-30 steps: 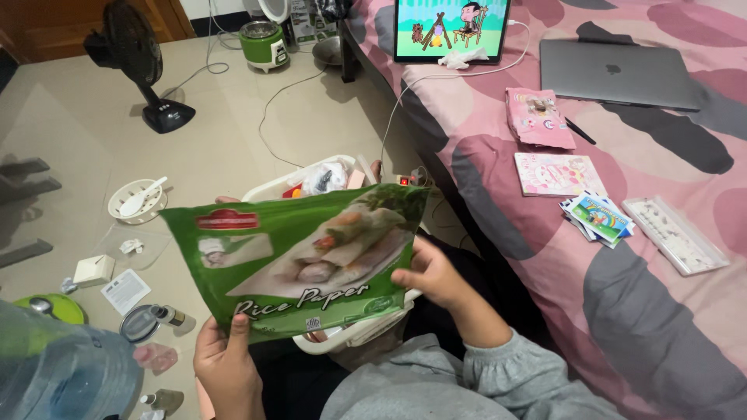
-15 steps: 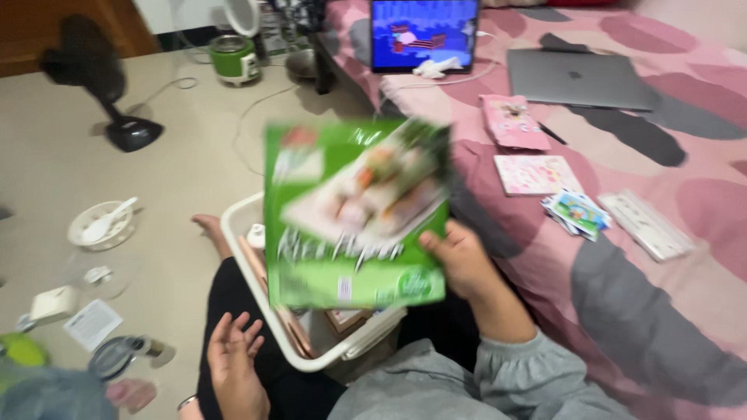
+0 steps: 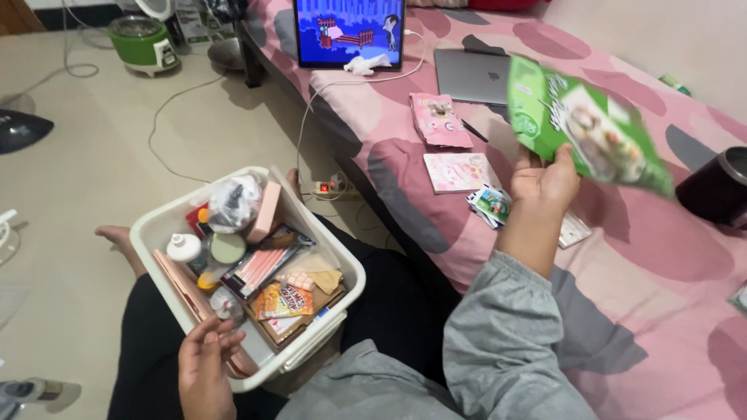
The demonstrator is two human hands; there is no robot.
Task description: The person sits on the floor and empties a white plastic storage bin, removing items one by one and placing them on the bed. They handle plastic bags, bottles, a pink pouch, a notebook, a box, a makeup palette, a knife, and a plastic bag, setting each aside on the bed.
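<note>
Right hand [image 3: 545, 180]: fingers pinching green packet [image 3: 587, 128], out over bed [image 3: 622, 264].
Left hand [image 3: 204, 365]: fingers spread, empty, by white tub [image 3: 156, 225].
Progress: packet out, not set down.

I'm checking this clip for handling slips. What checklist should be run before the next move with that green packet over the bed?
1. Right hand grips the green packet: ok.
2. Packet sharp enough to judge tilt: not ok, blurred.
3. Bare bed surface beneath the packet: ok.
4. Dark pot apart from the packet: ok.
5. Left hand steadies the white basket rim: cannot tell.
6. Basket sits level on the lap: ok.
</note>
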